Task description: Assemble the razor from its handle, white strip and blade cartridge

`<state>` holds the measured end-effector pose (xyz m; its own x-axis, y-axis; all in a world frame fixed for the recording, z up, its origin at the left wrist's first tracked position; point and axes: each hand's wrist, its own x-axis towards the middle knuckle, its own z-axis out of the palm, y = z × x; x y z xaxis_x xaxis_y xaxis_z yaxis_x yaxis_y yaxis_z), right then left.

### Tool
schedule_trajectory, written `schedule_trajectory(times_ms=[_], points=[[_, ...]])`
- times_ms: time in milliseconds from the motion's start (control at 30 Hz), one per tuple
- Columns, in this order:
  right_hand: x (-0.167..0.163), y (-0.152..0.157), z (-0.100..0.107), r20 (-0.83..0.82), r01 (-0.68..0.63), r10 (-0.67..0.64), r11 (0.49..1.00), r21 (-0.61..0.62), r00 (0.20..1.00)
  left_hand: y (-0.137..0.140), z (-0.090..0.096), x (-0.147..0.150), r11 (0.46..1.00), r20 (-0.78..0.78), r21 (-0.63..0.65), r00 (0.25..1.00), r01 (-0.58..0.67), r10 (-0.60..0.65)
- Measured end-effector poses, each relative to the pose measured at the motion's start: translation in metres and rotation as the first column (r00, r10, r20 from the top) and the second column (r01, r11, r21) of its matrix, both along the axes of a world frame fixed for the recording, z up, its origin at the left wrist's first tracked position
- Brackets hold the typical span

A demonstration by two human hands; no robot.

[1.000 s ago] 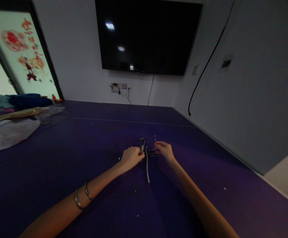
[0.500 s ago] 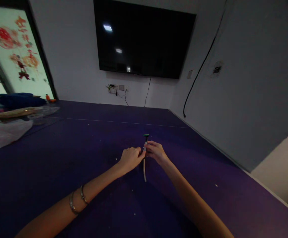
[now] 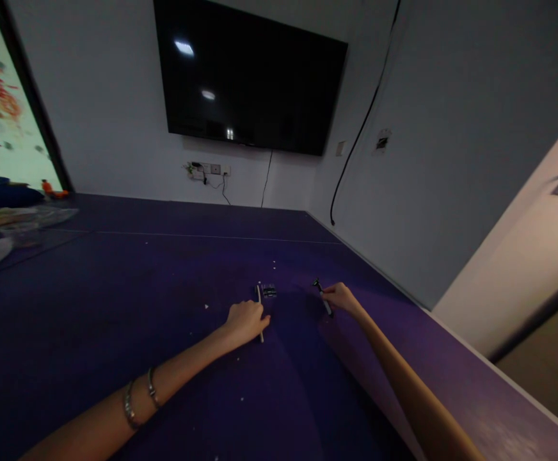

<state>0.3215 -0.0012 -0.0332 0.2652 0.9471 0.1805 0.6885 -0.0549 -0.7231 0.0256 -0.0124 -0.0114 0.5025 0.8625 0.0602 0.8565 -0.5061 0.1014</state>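
My right hand [image 3: 340, 297] pinches a razor [image 3: 327, 307], its dark head pointing up and to the left. Closed around a thin, pale stick [image 3: 262, 335] is my left hand [image 3: 246, 321]; the stick's ends show above and below the fist. Just beyond the left fist, a small clear piece with dark parts [image 3: 269, 291] lies on the purple surface [image 3: 173, 358]; its kind is too small to make out. A gap separates the two hands.
Small white crumbs [image 3: 207, 306] dot the surface. At the far left lie dark blue cloth [image 3: 3, 192] and clear plastic [image 3: 51, 216]. A television [image 3: 255, 77] hangs on the wall ahead, and a black cable [image 3: 356, 144] dangles down the right wall.
My hands have moved apart. The right hand has carried the razor to the right, while the left keeps the pale stick. The view has turned right, and the small clear piece now shows.
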Motion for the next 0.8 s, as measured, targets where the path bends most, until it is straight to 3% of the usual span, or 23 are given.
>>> schedule_trajectory(times_ms=[367,567,700,800], points=[[0.014,-0.006,-0.009,0.175,0.095,-0.086,0.994,-0.044,0.981,-0.003,-0.009,0.001,0.999,-0.058,0.018,0.998,-0.028,0.029],[0.008,-0.012,-0.004,0.2,0.105,-0.106,0.994,0.019,0.974,-0.005,-0.011,0.001,0.998,-0.047,0.017,0.997,-0.059,0.06],[-0.013,-0.012,0.003,0.177,0.047,-0.064,0.994,0.096,0.982,-0.006,-0.01,-0.002,0.998,-0.036,0.003,0.997,-0.062,0.062],[-0.044,-0.012,0.008,-0.038,-0.083,0.088,0.988,0.131,0.995,-0.008,-0.007,-0.004,0.998,-0.013,0.018,0.998,-0.057,0.057]])
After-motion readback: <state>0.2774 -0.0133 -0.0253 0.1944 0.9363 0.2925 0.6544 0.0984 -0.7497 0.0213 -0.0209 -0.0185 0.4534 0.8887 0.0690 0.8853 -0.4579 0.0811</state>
